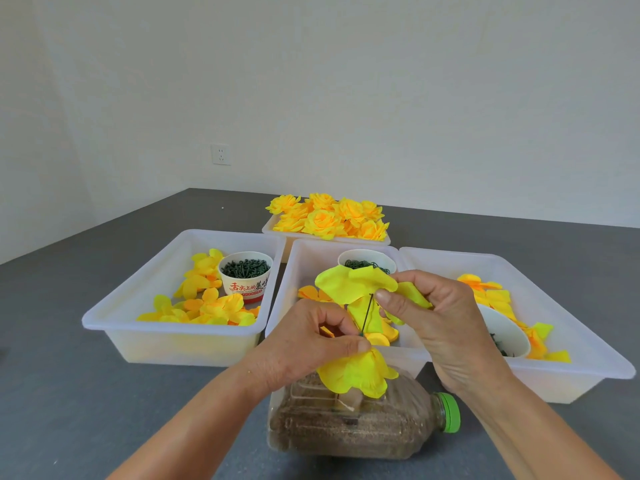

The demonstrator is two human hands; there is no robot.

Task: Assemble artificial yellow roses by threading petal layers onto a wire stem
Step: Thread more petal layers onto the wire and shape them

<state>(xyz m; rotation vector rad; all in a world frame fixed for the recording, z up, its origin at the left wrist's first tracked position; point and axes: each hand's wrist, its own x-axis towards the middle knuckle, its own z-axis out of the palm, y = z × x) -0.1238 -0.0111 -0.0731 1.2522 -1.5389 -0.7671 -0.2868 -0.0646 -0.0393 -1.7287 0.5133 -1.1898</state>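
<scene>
Pinching the wire stem above the bottle, the left hand holds a petal bunch — the right hand pinches a petal layer higher up.

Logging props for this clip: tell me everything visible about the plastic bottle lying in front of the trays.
The plastic bottle lies on its side on the grey table, nearest the camera, its green screw cap pointing right. Its clear, ribbed body looks filled with brownish, sand-like grains. Pale string or tape crosses its upper side. A yellow petal layer gripped by the left hand hangs just above it; whether they touch is unclear. Its far side sits by the middle tray.
</scene>
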